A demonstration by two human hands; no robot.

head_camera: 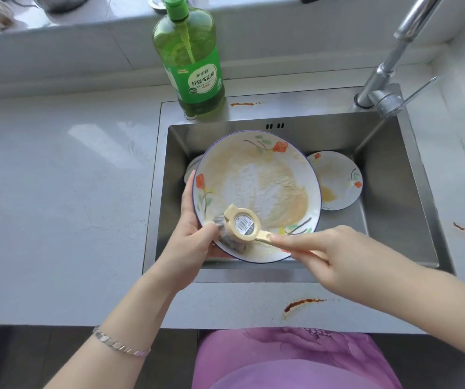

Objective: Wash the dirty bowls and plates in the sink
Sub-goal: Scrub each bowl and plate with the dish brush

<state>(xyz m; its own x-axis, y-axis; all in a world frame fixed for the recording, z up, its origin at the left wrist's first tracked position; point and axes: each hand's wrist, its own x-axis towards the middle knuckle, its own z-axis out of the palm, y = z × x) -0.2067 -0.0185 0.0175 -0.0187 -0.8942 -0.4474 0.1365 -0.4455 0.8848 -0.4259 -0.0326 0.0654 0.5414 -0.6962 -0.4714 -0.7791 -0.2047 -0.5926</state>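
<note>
Steel sink (394, 192) — left hand (194, 234) grips residue-smeared plate (256, 178) over it, right hand (332, 256) pinches brush (242, 224) handle.

White plate (253, 169) w/ orange flowers, blue rim, tan smears; green soap bottle (194, 66); beige brush (244, 226).

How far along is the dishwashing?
Done: nothing looks clean yet. In hand: left hand grips the large floral plate, smeared with tan residue; right hand holds a handled scrubber against its near rim. Left: the small plate with yellow residue in the sink, plus another dish behind the large one.
</note>
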